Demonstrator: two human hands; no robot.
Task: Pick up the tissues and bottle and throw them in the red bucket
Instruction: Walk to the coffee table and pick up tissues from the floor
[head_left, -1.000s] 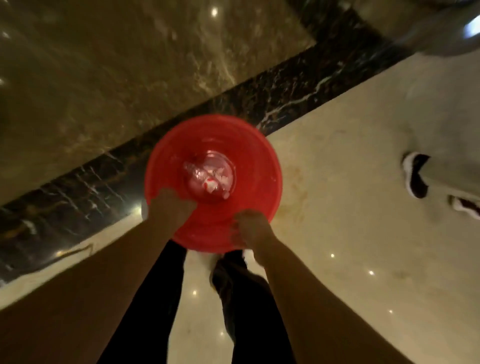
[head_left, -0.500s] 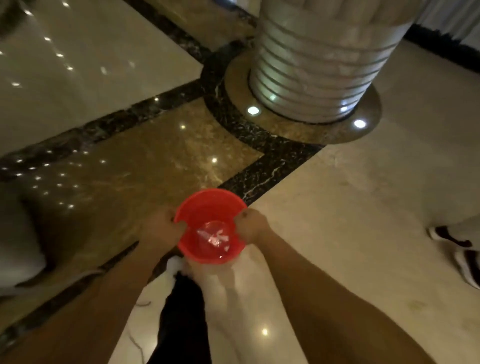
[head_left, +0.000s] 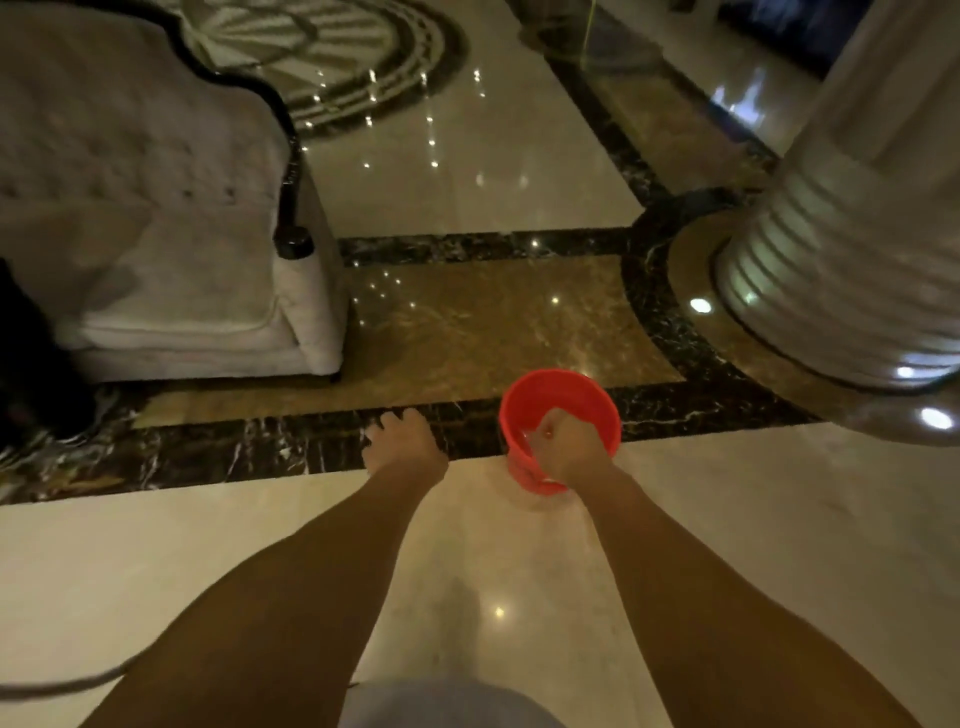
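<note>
Floor (head_left: 519, 156): polished marble, probably slippery; steps should stay short.
Sofa (head_left: 156, 208): far left, well apart from the bucket.
Red bucket (head_left: 561, 395): near centre, upright; tissues and bottle too dim to make out.
Right hand (head_left: 566, 447): clenched on the bucket's near rim; carry it level.
Left hand (head_left: 402, 439): released, fingers spread, left of bucket.

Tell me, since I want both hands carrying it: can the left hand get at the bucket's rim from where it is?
Probably yes. The left hand hangs open beside the bucket, with only bare floor between them; the right hand covers just the near rim.
</note>
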